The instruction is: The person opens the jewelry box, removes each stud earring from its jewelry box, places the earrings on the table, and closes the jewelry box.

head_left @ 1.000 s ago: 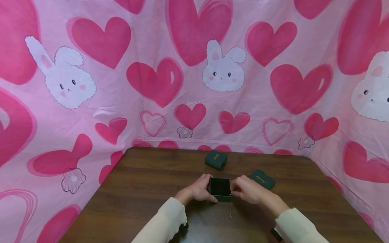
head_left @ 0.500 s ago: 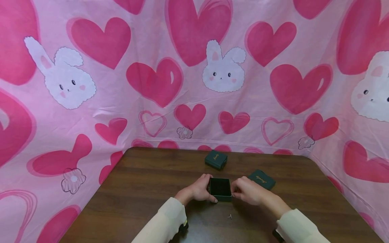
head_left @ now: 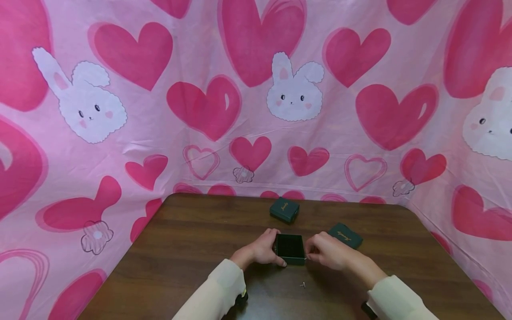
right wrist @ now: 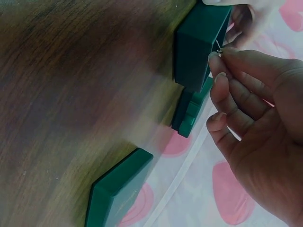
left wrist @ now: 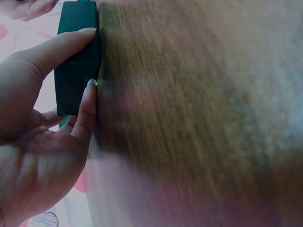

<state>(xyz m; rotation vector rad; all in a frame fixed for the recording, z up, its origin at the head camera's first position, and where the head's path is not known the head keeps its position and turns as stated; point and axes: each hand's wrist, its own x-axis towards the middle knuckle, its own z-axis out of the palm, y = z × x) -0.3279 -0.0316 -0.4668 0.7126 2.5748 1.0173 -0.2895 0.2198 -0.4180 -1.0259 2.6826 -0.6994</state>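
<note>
A dark green jewelry box base, its lid off and its dark inside facing up, stands on the table in the head view. My left hand grips its left side. In the left wrist view, the thumb lies along one box wall and the fingers wrap the adjoining side. At the right rim, my right hand pinches a tiny silvery stud earring between thumb and index finger, its thin post pointing toward the box. A similar small earring lies on the table in front of the box.
A green box lid with gold lettering lies right of the box, partly behind my right hand. A closed green box stands farther back. The brown wooden table ends at a pink heart-patterned cloth.
My right hand has shifted very slightly right, away from the box's right rim, with the earring still pinched. The left hand and box stay in place.
</note>
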